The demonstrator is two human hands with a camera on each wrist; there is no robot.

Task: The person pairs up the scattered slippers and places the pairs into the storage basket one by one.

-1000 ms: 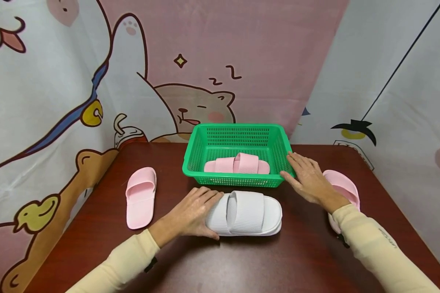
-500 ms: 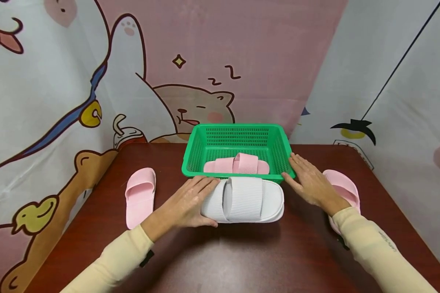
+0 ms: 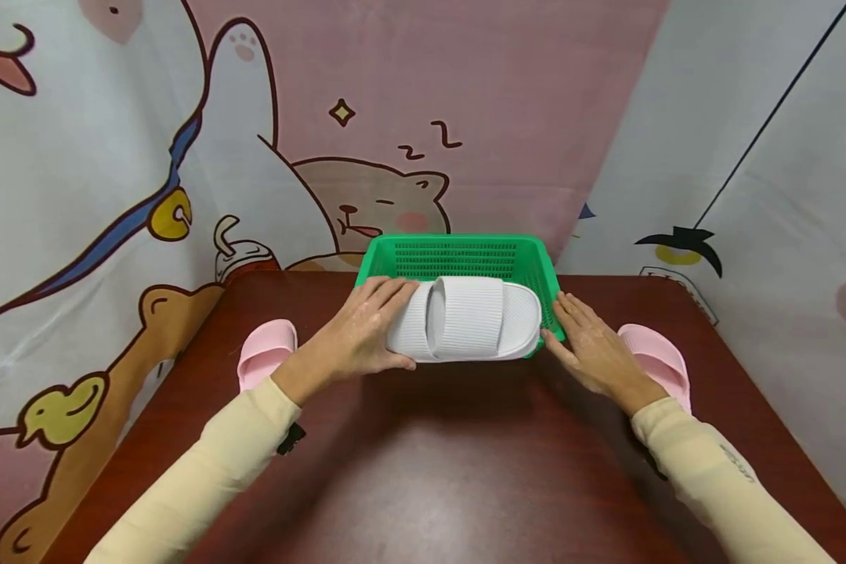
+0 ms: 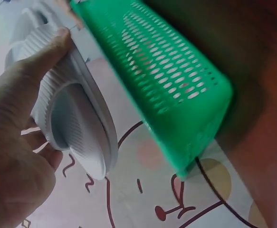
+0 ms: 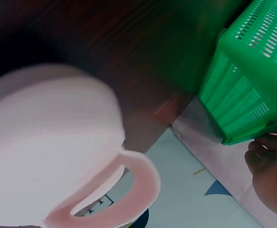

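My left hand point(image 3: 363, 329) grips the heel end of a pair of white slippers point(image 3: 468, 321), stacked sole on sole with the ribbed straps showing. The thumb lies along one side and the fingers reach round the other, as the left wrist view shows. The slippers are raised off the table and overlap the front of a green plastic basket point(image 3: 458, 254) in the head view. My right hand point(image 3: 592, 345) touches the basket's right side at the rim, its fingers fairly straight and the thumb near the front corner. The basket's inside is mostly hidden behind the slippers.
A pink slipper point(image 3: 268, 348) lies on the left of the brown table point(image 3: 423, 478), partly behind my left forearm. Another pink slipper point(image 3: 656, 360) lies at the right, partly under my right arm. A cartoon-print cloth point(image 3: 522, 117) hangs behind the table.
My left hand has lifted the white slippers off the table and moved them forward to the basket. They now cover the pink slippers inside it. My right hand has stayed at the basket's side.
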